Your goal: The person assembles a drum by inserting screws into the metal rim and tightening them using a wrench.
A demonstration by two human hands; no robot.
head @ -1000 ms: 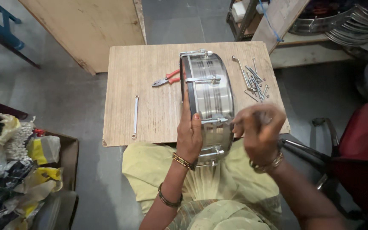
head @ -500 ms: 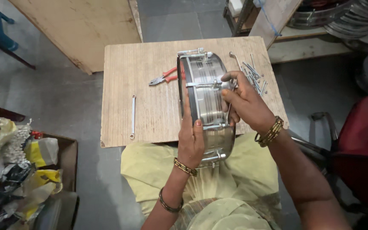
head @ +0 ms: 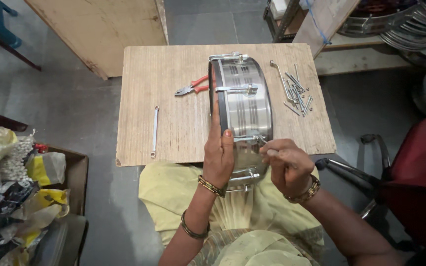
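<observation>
My fingers: on my right hand (head: 288, 167) they curl tight, pinching a thin steel rod at the near side of the drum (head: 242, 106); those of my left hand (head: 219, 155) lie straight and pressed together, flat against its dark rim. The drum is a shiny ribbed metal cylinder standing on edge, half on the table (head: 173, 79), half over my lap. Left lie a slim spanner (head: 154, 131) and red-handled pliers (head: 192, 87) on the grainy board; farther right, a heap of grey bolts (head: 296, 91).
</observation>
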